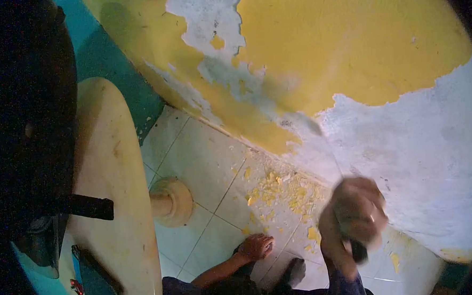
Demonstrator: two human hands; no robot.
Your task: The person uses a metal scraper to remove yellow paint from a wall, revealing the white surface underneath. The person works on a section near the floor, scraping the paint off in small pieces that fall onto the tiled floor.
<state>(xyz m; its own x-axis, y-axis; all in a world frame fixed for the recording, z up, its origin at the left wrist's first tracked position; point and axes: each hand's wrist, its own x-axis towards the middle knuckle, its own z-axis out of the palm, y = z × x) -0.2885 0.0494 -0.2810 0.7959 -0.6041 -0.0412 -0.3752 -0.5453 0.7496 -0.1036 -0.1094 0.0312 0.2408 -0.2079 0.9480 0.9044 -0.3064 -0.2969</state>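
Observation:
My right hand, blurred by motion, grips a scraper by its dark handle. The thin blade reaches up and left to the wall, too smeared to make out its shape. In front of it, yellow paint covers the upper wall with ragged, peeled edges. Bare whitish plaster shows lower down and to the right. My left hand is loosely curled near my knee, with nothing visible in it. Yellow paint flakes lie heaped on the floor along the foot of the wall.
A cream table with a rounded end and a turned pedestal leg stands at left. A flat dark object and a black strap lie on it. Pale tiles cover the floor. A teal wall meets the yellow one.

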